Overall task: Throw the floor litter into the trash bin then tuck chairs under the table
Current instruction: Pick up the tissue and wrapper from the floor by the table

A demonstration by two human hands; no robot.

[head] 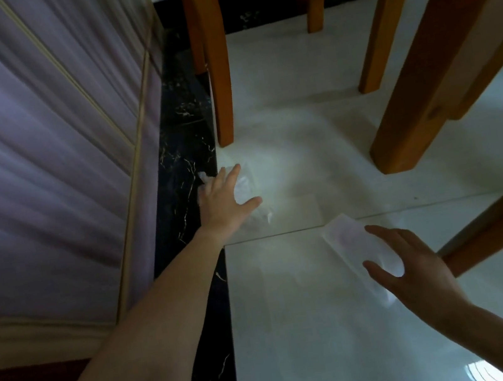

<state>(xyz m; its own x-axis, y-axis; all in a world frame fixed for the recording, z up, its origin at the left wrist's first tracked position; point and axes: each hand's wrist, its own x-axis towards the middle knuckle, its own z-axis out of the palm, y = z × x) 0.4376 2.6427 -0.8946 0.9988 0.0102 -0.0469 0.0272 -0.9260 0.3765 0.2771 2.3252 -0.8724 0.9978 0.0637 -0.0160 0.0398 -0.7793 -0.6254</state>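
The right hand [420, 269] is spread open over a clear plastic wrapper [356, 249] lying under its fingertips. Farther off, the left hand [225, 201], also open, presses on a crumpled plastic bag [248, 190] just short of a chair leg [217, 64]. Nothing is lifted yet; binning and chair-tucking remain, and no bin shows.

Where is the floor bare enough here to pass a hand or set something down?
Free: the white tile between the two forearms, and the stretch between the chair leg and the thick wooden leg. Crowded: the left hand covers crumpled plastic; the right hand reaches a clear wrapper.
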